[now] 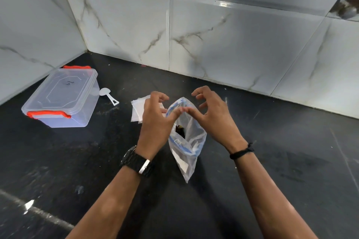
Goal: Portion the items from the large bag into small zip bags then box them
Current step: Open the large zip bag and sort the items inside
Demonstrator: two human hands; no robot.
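Two hands meet at the centre of the black stone counter point(272, 141), working the mouth of a large clear plastic zip bag with a blue seal strip point(186, 141). The left hand point(155, 120) and right hand point(213, 118) each pinch the near rim between thumb and forefinger, thumbs touching at the seam, while the other fingers arch up, curled and free of the plastic. The mouth gapes, and a few dark items point(180, 130) show deep inside; what they are I cannot tell.

At ten o'clock from the bag, just behind the left hand, lies a small stack of clear small zip bags point(136, 110). Further out at nine to ten o'clock sits a white plastic scoop point(108, 94), touching or nearly touching a clear rectangular plastic box with orange latches point(60, 99), lid on, well apart from the hands.

The likely step is opening the big bag; portioning seems not yet begun. The risks, as I judge them: the bag stands only by that two-point pinch, so a slack grip could let it slump and tip its contents onto the counter. Pulling the seal apart sharply could jerk the film and fling items out. The thin small bags could slide away under a careless forearm.
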